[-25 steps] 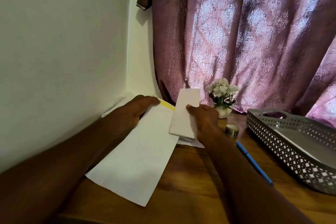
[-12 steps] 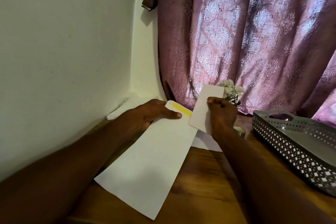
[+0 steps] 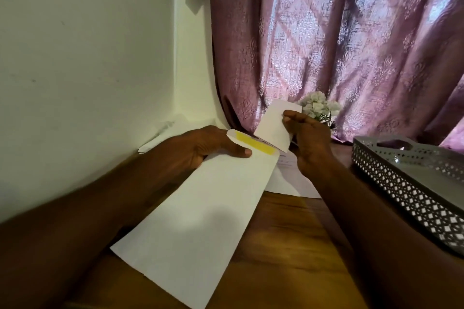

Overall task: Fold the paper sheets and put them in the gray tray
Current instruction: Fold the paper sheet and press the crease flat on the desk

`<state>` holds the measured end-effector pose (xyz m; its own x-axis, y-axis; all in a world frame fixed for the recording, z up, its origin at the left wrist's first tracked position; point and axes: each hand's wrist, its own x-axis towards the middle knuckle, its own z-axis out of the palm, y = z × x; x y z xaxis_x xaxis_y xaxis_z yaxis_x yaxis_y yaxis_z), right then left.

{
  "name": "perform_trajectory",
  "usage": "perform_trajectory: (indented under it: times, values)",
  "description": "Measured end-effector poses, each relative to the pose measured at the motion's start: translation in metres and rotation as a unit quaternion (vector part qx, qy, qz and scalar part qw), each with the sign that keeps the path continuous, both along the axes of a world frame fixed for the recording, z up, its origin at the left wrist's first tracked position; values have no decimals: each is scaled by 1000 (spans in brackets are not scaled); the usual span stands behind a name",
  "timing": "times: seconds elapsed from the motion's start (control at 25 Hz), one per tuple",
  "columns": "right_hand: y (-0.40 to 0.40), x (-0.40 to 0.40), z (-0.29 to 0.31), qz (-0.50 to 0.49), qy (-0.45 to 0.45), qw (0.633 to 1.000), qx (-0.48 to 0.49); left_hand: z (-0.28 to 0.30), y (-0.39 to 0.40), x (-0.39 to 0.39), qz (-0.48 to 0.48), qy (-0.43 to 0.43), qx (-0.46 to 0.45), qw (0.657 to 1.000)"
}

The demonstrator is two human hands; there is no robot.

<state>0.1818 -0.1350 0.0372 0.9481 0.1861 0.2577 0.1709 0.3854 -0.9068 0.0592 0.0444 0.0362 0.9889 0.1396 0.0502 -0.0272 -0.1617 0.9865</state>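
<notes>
A long white envelope (image 3: 200,218) with a yellow strip on its flap lies slanted over the wooden table (image 3: 288,258). My left hand (image 3: 200,148) grips its far end, thumb on top near the flap. My right hand (image 3: 307,135) pinches a folded white paper (image 3: 273,125), whose lower end sits at the envelope's open mouth. The gray perforated tray (image 3: 406,183) stands at the right, apart from both hands. More white sheets (image 3: 291,178) lie flat under my right wrist.
A white wall runs along the left, with crumpled papers (image 3: 155,133) in the corner. A purple curtain (image 3: 339,45) hangs behind. A small pot of white flowers (image 3: 319,105) stands just behind my right hand.
My right hand lifted the folded paper off the table, tilted it and brought its lower end to the envelope's mouth. My left thumb moved onto the envelope near the flap.
</notes>
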Motion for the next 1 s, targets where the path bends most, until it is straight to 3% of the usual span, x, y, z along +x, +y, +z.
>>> perform_trajectory:
  times: [0.2,0.48,0.68,1.0]
  values:
    - [-4,-1,7,59,-49,997,20,-2,-11,1,36,-24,27,999]
    - [-12,3,9,162,-131,977,-48,-7,-8,6,63,-32,22,997]
    - [-11,3,4,50,-228,968,-92,-12,-1,7,58,-4,17,998]
    - [-11,3,-3,-13,-186,979,-78,-14,-3,9,-7,-37,1,999]
